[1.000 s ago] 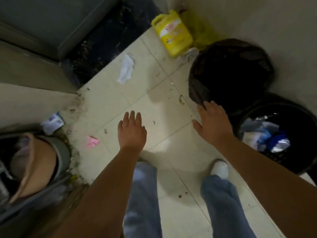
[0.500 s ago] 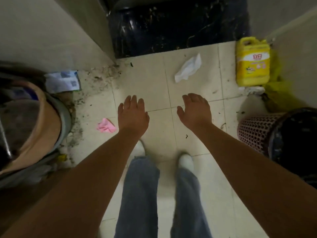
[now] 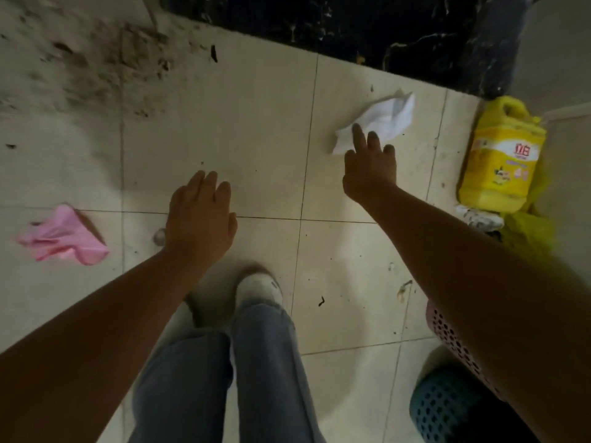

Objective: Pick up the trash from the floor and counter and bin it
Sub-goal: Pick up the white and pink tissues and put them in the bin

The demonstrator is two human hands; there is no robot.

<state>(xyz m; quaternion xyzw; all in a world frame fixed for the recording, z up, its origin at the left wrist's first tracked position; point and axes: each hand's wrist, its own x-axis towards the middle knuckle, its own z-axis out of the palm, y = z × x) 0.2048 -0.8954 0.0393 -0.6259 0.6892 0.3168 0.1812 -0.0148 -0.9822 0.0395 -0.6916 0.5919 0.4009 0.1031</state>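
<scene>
1. Underfoot: pale cream floor tiles (image 3: 243, 123) with thin dark grout lines; scattered dark specks and crumbs across them.
2. Far-left tiles carry a broad smear of grey-brown grime (image 3: 80, 68), heaviest toward the top left corner.
3. Along the top edge runs a black marble strip (image 3: 351, 24) with white veining, bordering the tiles.
4. White crumpled tissue (image 3: 388, 118) lies on the floor near the marble strip, right of centre.
5. Right hand (image 3: 371, 169) reaches over the tissue's near end; fingers spread and extended, empty, index tip overlapping the paper. Contact cannot be confirmed.
6. Left hand (image 3: 200, 215) hovers palm-down above the tile junction, fingers loosely together, holding nothing.
7. Pink crumpled wrapper (image 3: 62, 238) lies on the floor at far left, well apart from both hands.
8. Yellow detergent jug (image 3: 500, 161) lies on the tiles at right, a yellow plastic bag (image 3: 531, 231) just beside it.
9. Pink mesh basket (image 3: 447, 334) at lower right is partly hidden behind the right forearm; a teal mesh basket (image 3: 441, 407) sits below it.
10. Blue jeans (image 3: 265, 362) and a white shoe (image 3: 259, 287) are in view at bottom centre.
</scene>
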